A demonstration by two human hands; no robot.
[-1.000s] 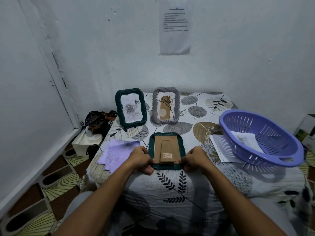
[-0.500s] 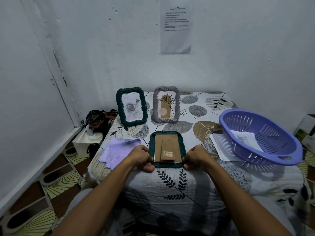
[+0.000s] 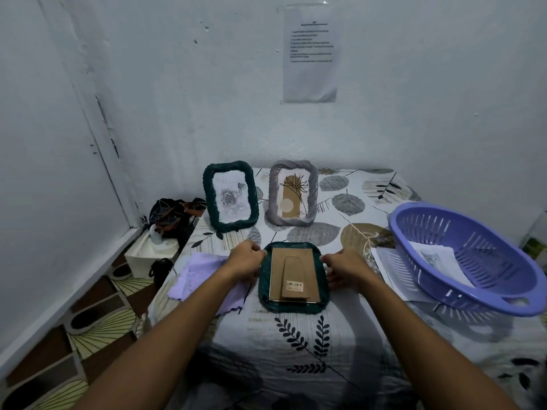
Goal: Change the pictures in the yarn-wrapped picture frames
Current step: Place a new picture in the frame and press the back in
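Hands (image 3: 247,260) (image 3: 343,269) curled, seemingly gripping face-down green frame (image 3: 293,306) by its sides

We reached both forearms forward, the left from seven o'clock and the right from five o'clock. Our left hand (image 3: 247,258) sat at nine o'clock of centre, fingers curled inward; our right hand (image 3: 344,266) sat at three o'clock, fingers bent, knuckles up.

dark green frame (image 3: 263,294), lilac basket (image 3: 503,297)
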